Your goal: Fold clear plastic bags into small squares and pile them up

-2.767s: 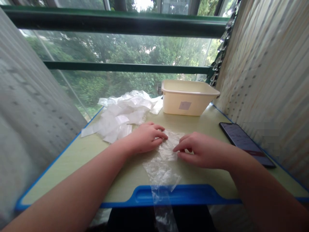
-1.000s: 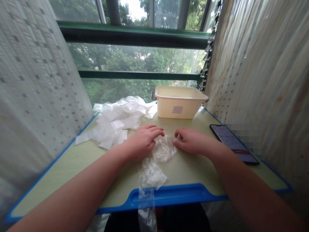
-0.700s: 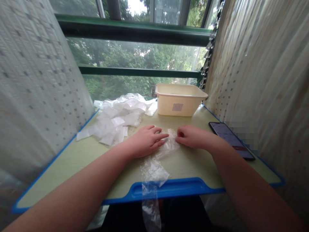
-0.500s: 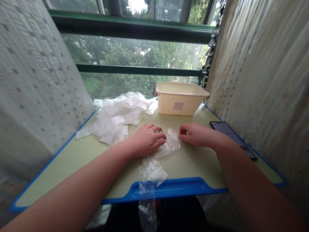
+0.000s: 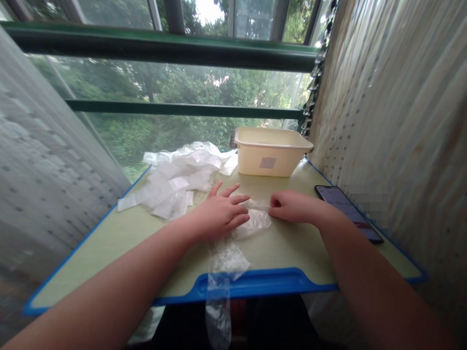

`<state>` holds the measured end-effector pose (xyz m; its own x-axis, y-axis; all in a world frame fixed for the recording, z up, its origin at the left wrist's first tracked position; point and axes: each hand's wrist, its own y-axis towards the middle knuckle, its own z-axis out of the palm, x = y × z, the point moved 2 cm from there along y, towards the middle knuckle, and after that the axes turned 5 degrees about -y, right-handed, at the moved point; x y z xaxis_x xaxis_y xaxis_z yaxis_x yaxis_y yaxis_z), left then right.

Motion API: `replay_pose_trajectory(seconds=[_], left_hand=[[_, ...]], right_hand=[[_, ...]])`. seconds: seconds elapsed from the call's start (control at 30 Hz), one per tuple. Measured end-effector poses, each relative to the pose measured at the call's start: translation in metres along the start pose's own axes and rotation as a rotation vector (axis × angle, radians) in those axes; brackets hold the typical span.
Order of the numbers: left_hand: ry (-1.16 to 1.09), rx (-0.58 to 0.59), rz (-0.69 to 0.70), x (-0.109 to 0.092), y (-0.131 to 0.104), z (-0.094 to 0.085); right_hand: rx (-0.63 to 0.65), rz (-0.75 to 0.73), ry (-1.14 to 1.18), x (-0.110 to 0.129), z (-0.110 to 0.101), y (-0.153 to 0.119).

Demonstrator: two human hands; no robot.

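Note:
Clear, crinkled plastic film [image 5: 255,222], like bags in a strip, lies across the middle of the table. Its near end hangs over the front edge. My left hand [image 5: 224,211] rests over the film's left side with its fingers spread. At the film's right edge, my right hand [image 5: 290,205] has its thumb and forefinger pinched on the plastic film. Beyond my left hand lies a loose heap of white and clear plastic bags [image 5: 178,180].
A cream plastic bin [image 5: 251,158] with a small label stands at the back of the table [image 5: 109,248]. A phone [image 5: 346,209] lies by the right edge. The table has a raised blue lip [image 5: 255,283] in front. Curtains [image 5: 383,121] hang at both sides, with a window behind.
My left hand's fingers have spread wider and lifted. My right hand now pinches the film's edge, which looks drawn toward it. The camera view has shifted slightly.

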<state>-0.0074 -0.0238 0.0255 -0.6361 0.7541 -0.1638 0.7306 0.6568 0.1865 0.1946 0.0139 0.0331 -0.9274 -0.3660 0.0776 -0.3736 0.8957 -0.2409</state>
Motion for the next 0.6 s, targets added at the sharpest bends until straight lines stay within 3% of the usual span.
replay_pose_trajectory(seconds=[0.3, 0.6], left_hand=[[-0.032, 0.025, 0.042, -0.01, 0.009, 0.004], [0.09, -0.048, 0.013, -0.007, 0.004, 0.001]], right_hand=[[-0.047, -0.054, 0.042, 0.002, -0.002, 0.0], [0.173, -0.06, 0.229, -0.006, 0.006, 0.002]])
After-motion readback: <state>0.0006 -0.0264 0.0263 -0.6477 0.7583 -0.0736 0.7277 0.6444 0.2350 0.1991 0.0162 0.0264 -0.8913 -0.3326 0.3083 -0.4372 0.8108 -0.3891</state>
